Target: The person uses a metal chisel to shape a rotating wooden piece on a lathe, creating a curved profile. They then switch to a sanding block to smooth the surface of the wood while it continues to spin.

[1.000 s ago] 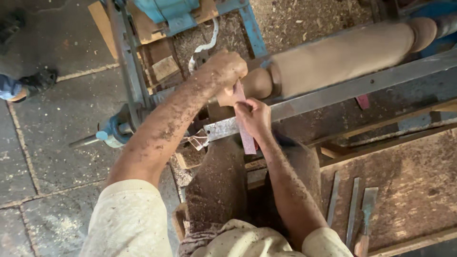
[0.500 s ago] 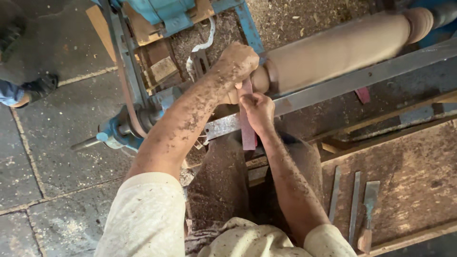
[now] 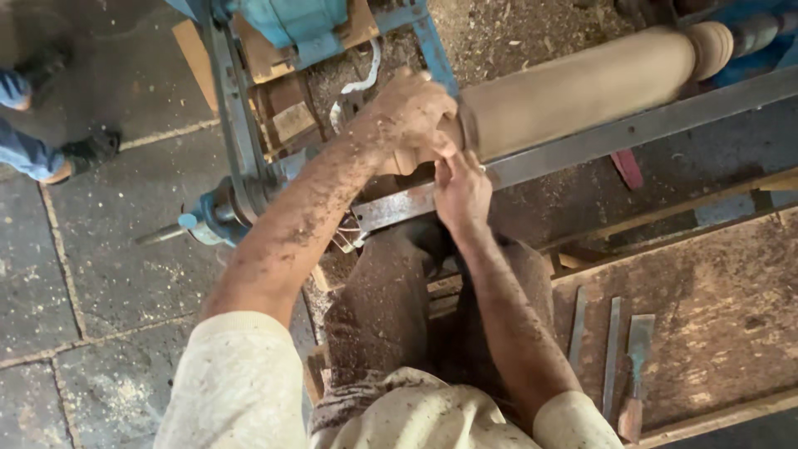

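Down at the lathe, my left hand (image 3: 411,108) is curled over the near end of the long wooden cylinder (image 3: 582,87), fingers wrapped round the narrower neck of wood there. My right hand (image 3: 461,191) sits just below, fingertips pinched up against the same spot, resting by the grey steel rail (image 3: 632,133) that runs under the workpiece. Whether those right fingers grip a small tool or just the wood, I cannot tell; my own knuckles hide it.

Risk, as I judge it: both hands are right on the wood beside the blue headstock (image 3: 307,25). If the piece is turning, a loose grip or a dusty sleeve could snag and drag a finger in; sawdust on my forearms makes slipping likelier.

Count: one cylinder on the lathe, two hands on it. Three long chisels (image 3: 611,353) lie side by side on the wooden bench (image 3: 731,316) to my right, well apart from my hands. Someone else's shoes (image 3: 62,158) stand at the far left, two.
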